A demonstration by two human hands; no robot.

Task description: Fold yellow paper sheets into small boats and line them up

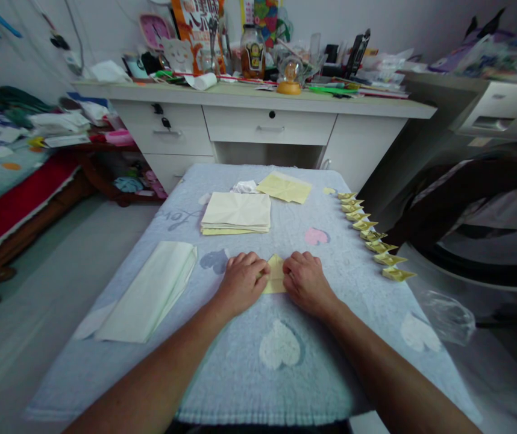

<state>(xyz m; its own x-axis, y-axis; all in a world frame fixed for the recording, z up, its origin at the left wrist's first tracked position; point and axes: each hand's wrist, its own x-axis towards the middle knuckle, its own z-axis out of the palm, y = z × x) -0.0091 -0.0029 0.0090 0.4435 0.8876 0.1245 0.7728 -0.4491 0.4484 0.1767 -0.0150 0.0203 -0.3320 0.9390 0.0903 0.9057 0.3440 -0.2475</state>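
Observation:
A small piece of folded yellow paper [276, 279] lies on the cloth-covered table, its pointed tip facing away from me. My left hand [246, 278] is closed on its left side, with the fingers curled and the thumb tucked in. On the opposite side, my right hand [308, 278] grips the paper with bent fingers. Both hands rest low against the cloth and cover the paper's side edges. Beyond them sits a stack of creased cream paper sheets [237, 211]. Several folded yellow paper boats [378, 247] form a row along the table's right edge.
A folded pale green sheet bundle [150, 292] lies at the left. Farther back are a yellow creased sheet [285, 187] and a crumpled white tissue [244, 187]. A cluttered white desk [271, 123] stands behind the table [281, 386]; a washing machine [479, 229] is at the right.

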